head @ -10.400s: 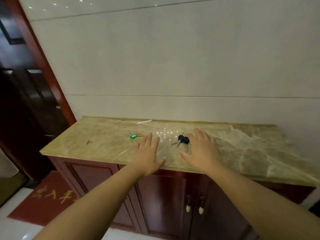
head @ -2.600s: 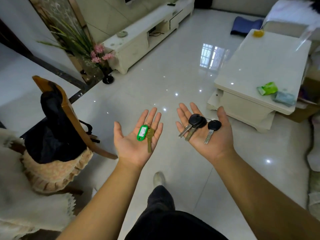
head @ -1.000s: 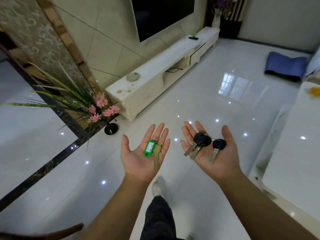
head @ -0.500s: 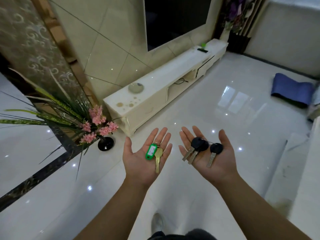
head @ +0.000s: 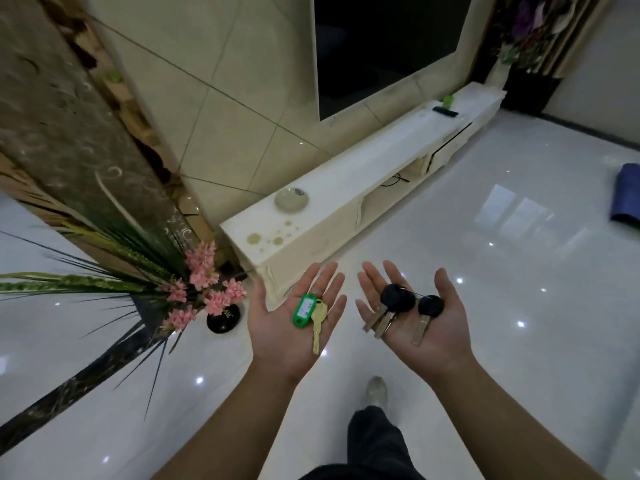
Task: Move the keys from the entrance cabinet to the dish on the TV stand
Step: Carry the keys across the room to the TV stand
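Observation:
My left hand [head: 273, 344] is palm up, fingers apart, with a brass key on a green tag [head: 304, 310] lying in it. Beside it my right hand [head: 437, 337] is also palm up and carries a bunch of black-headed keys [head: 398, 301]. A small round glass dish [head: 291, 199] sits near the close end of the long white TV stand [head: 367, 174], ahead of and above both hands. Both hands hover over the floor, short of the stand's near corner.
A black vase [head: 223, 318] with pink flowers and long green leaves [head: 202, 271] stands on the floor left of the stand. A dark TV [head: 381, 46] hangs above. A remote [head: 445, 111] lies at the stand's far end. A blue mat [head: 627, 197] is far right.
I took the keys off the marble entrance cabinet and walked into the living room. Over the last second the TV stand and dish have come closer; both palms still carry their keys.

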`<state>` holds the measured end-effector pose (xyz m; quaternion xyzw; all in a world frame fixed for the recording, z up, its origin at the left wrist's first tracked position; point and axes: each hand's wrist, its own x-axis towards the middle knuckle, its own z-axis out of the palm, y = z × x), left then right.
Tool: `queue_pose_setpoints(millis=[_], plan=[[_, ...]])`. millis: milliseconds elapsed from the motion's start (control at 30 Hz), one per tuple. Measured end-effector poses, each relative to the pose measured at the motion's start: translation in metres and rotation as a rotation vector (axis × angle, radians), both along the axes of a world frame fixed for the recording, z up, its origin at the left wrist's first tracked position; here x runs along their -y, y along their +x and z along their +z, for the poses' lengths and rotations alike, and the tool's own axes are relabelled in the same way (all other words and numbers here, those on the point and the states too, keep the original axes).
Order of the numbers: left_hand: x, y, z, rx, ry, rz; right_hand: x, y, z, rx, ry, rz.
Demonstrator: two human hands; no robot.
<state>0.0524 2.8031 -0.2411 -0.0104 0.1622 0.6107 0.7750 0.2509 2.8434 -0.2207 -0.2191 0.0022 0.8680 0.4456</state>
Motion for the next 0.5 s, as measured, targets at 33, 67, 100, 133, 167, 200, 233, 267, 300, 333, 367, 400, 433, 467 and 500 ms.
queue_pose_setpoints(millis=[33, 67, 100, 133, 167, 200, 233, 267, 300, 333, 367, 400, 433, 467, 500], plan=[[-0.018, 0.001, 0.001, -0.007, 0.000, 0.009, -0.019, 0.000, -0.002, -0.001, -0.011, 0.006], [-0.036, 0.002, 0.003, -0.011, -0.003, 0.018, -0.039, 0.000, -0.002, -0.004, -0.027, 0.013], [-0.053, 0.004, 0.006, -0.010, -0.008, 0.026, -0.059, 0.001, -0.003, -0.009, -0.046, 0.020], [-0.071, 0.004, 0.008, -0.011, -0.013, 0.033, -0.078, 0.001, -0.002, -0.014, -0.061, 0.029], [-0.088, 0.005, 0.009, -0.017, -0.018, 0.039, -0.098, 0.002, -0.002, -0.014, -0.065, 0.041], [-0.104, 0.006, 0.009, -0.026, -0.023, 0.045, -0.116, 0.003, -0.001, -0.011, -0.061, 0.058], [-0.120, 0.007, 0.008, -0.033, -0.023, 0.054, -0.134, 0.004, -0.001, -0.004, -0.053, 0.079], [-0.136, 0.008, 0.007, -0.031, -0.018, 0.068, -0.152, 0.006, -0.001, 0.004, -0.043, 0.097], [-0.151, 0.009, 0.006, -0.022, -0.017, 0.086, -0.170, 0.007, -0.001, 0.008, -0.038, 0.109], [-0.164, 0.011, 0.006, -0.010, -0.022, 0.101, -0.187, 0.008, -0.001, 0.002, -0.039, 0.111], [-0.176, 0.012, 0.006, 0.003, -0.031, 0.112, -0.202, 0.008, -0.002, -0.009, -0.047, 0.110], [-0.186, 0.012, 0.006, 0.008, -0.033, 0.121, -0.217, 0.008, -0.002, -0.014, -0.052, 0.114], [-0.198, 0.011, 0.005, 0.007, -0.031, 0.128, -0.232, 0.007, -0.004, -0.015, -0.050, 0.124], [-0.209, 0.009, 0.004, 0.007, -0.030, 0.136, -0.246, 0.005, -0.006, -0.018, -0.047, 0.136], [-0.222, 0.006, 0.003, 0.008, -0.034, 0.143, -0.259, 0.001, -0.008, -0.025, -0.047, 0.147]])
